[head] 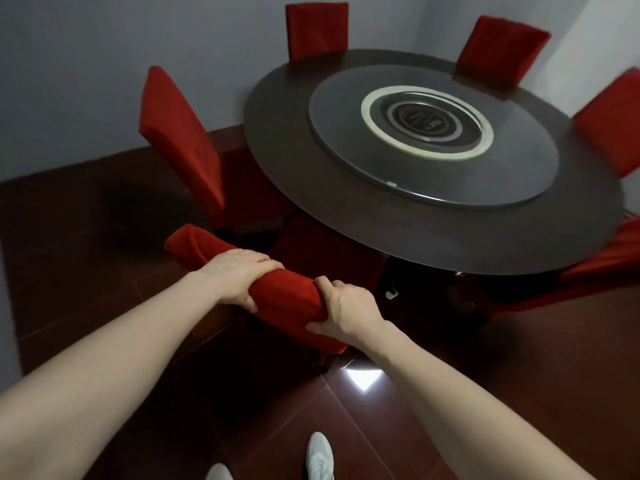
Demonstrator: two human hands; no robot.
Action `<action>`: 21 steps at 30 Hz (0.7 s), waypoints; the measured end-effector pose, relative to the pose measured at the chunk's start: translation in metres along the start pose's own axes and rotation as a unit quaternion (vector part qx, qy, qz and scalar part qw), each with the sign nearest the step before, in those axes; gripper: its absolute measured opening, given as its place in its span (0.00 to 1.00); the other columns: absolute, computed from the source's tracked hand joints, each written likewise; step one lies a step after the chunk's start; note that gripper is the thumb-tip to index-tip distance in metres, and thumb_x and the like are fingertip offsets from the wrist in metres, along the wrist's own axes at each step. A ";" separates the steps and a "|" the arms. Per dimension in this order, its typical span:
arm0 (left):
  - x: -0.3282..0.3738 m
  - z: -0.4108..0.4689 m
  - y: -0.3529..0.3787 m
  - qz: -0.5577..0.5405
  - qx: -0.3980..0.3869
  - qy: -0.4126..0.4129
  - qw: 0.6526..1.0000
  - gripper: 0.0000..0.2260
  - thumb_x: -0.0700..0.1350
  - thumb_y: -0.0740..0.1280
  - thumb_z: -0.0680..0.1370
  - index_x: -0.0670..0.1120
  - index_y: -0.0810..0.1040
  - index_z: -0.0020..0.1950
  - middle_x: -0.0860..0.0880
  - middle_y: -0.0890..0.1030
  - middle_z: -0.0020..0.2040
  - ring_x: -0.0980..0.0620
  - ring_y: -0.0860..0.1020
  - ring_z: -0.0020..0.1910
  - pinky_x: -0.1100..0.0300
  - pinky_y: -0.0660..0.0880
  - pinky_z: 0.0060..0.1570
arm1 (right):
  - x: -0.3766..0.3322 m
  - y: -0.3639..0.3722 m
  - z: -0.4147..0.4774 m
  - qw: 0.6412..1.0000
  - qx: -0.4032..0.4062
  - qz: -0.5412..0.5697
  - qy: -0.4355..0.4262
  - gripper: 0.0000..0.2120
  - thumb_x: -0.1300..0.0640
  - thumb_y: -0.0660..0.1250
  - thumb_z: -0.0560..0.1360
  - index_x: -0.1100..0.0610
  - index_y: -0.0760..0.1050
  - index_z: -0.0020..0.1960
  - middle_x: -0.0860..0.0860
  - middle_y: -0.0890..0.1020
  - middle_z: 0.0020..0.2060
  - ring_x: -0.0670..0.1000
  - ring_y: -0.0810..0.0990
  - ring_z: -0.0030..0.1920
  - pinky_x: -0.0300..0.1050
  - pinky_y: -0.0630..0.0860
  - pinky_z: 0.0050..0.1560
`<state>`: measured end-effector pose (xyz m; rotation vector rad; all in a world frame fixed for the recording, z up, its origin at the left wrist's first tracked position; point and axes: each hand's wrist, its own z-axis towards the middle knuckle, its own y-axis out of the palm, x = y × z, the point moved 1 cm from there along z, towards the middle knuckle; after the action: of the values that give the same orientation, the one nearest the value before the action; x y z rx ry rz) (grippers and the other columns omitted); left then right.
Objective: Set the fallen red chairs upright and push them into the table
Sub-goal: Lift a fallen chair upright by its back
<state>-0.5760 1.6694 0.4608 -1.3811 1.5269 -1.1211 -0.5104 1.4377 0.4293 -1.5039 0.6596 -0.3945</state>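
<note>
- A plain grey wall (pixel 86 64) closes the room at the left and back; it meets a dark red-brown tiled floor (pixel 69 271) that is glossy enough to show a bright patch of reflected light (pixel 363 377) near the bottom centre.
- At the left, a red-covered chair (pixel 180 140) stands upright, its seat turned toward the desk and near its edge.
- The left hand (pixel 239 275) lies over the top edge of the near chair (pixel 287 296), fingers (pixel 258 259) curled down over the red fabric and grasping it.
- This near chair stands in front of the person, its seat partly under the rim of the desk, its back tilted toward the camera.
- The right hand (pixel 346 313) clenches the same top edge just beside the left hand, the thumb under the cloth.
- White shoes (pixel 320 455) show on the floor at the bottom.
- The round dark desk (pixel 381 230) fills the upper right, carrying a large glass turntable (pixel 346 140) with a pale ring (pixel 427 119) around a central dark disc.
- Behind it stand more red chairs: one at the back (pixel 317 29), one further right (pixel 502 46), another at the right edge (pixel 613 123).
- At the lower right a red chair (pixel 606 261) lies low and slanted by the desk.
</note>
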 end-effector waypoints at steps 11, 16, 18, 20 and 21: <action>-0.025 -0.001 0.000 0.024 0.010 0.024 0.999 0.25 0.64 0.71 0.69 0.61 0.74 0.64 0.53 0.83 0.50 0.50 0.81 0.52 0.54 0.77 0.53 | -0.009 0.003 -0.003 0.992 0.079 -0.087 -0.035 0.24 0.34 0.67 0.65 0.51 0.76 0.51 0.50 0.78 0.33 0.56 0.79 0.30 0.45 0.72 0.27; -0.027 0.005 0.002 0.031 0.040 0.033 0.998 0.25 0.64 0.70 0.70 0.59 0.74 0.65 0.50 0.83 0.52 0.47 0.81 0.53 0.51 0.77 0.54 | -0.002 -0.003 0.003 0.991 0.068 -0.106 -0.038 0.26 0.32 0.65 0.67 0.51 0.77 0.53 0.50 0.78 0.33 0.56 0.80 0.31 0.47 0.76 0.29; -0.027 0.009 0.001 0.032 0.042 0.038 0.998 0.25 0.65 0.70 0.70 0.59 0.75 0.64 0.49 0.83 0.51 0.45 0.81 0.53 0.51 0.78 0.53 | 0.004 -0.005 0.004 0.991 0.058 -0.116 -0.036 0.28 0.30 0.62 0.68 0.50 0.77 0.55 0.50 0.78 0.35 0.56 0.80 0.33 0.48 0.76 0.32; -0.025 0.014 0.002 0.041 0.049 0.046 0.997 0.25 0.66 0.69 0.69 0.59 0.75 0.64 0.49 0.84 0.50 0.45 0.81 0.52 0.52 0.78 0.52 | 0.009 -0.007 0.004 0.990 0.059 -0.123 -0.036 0.28 0.30 0.62 0.68 0.50 0.77 0.56 0.50 0.79 0.36 0.56 0.81 0.34 0.48 0.77 0.32; -0.023 0.015 0.002 0.045 0.055 0.050 0.996 0.25 0.66 0.69 0.70 0.58 0.75 0.64 0.48 0.84 0.50 0.45 0.81 0.52 0.52 0.78 0.51 | 0.013 -0.008 0.003 0.990 0.058 -0.126 -0.039 0.28 0.30 0.63 0.68 0.50 0.77 0.57 0.50 0.79 0.36 0.56 0.81 0.34 0.48 0.77 0.32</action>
<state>-0.5597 1.6907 0.4542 -1.1864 1.5567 -1.2152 -0.4975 1.4320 0.4346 -1.4870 0.3796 -0.5542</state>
